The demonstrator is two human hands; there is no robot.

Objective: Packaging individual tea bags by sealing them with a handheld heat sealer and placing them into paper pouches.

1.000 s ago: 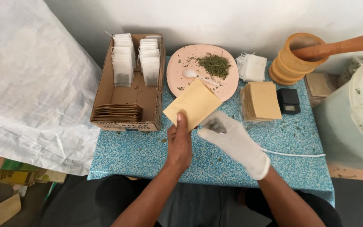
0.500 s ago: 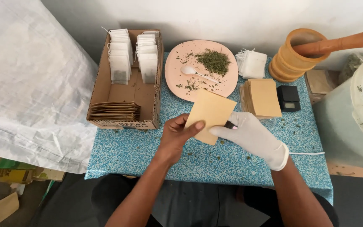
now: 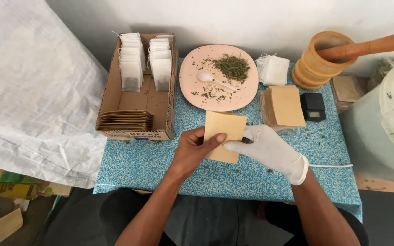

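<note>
A tan paper envelope [image 3: 224, 135] is pinched by the bare left hand [image 3: 196, 150] and gloved right hand [image 3: 265, 146], closed on its sides, above the counter's [image 3: 160, 166] front edge, steadying it upright.

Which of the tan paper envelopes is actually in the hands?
The single tan envelope pinched between left hand and gloved right hand; the others sit stacked.

Box [image 3: 115, 98] left of plate [image 3: 192, 73] — mortar [image 3: 313, 70] right.
</note>
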